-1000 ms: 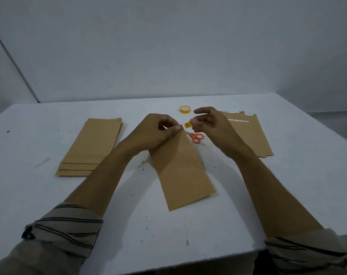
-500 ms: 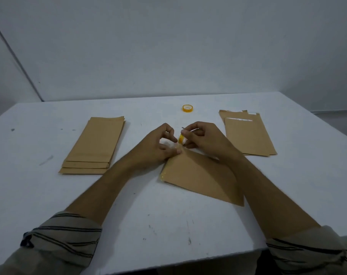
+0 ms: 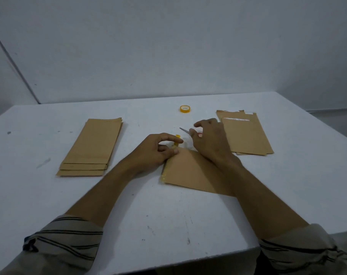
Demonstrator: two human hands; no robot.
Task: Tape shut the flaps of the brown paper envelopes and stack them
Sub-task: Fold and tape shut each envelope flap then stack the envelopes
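A brown paper envelope point(image 3: 190, 173) lies slanted on the white table point(image 3: 168, 219) in front of me, with yellow tape along its left edge. My left hand point(image 3: 156, 151) rests at the envelope's top corner and pinches a small yellow tape roll point(image 3: 177, 140) between thumb and fingers. Just right of it, my right hand point(image 3: 210, 139) grips small orange-handled scissors point(image 3: 185, 131), blades pointing left above the tape. A second yellow tape roll point(image 3: 185, 108) sits farther back.
A stack of brown envelopes point(image 3: 93, 147) lies to the left. Another stack point(image 3: 246, 133), showing white strips near its top, lies to the right. The table's front edge runs close to my sleeves, and a grey wall stands behind.
The envelope was turned from lengthwise to slanted and drawn nearer. My right hand left the tape and picked up the scissors. My left hand keeps the tape roll at the envelope's corner.
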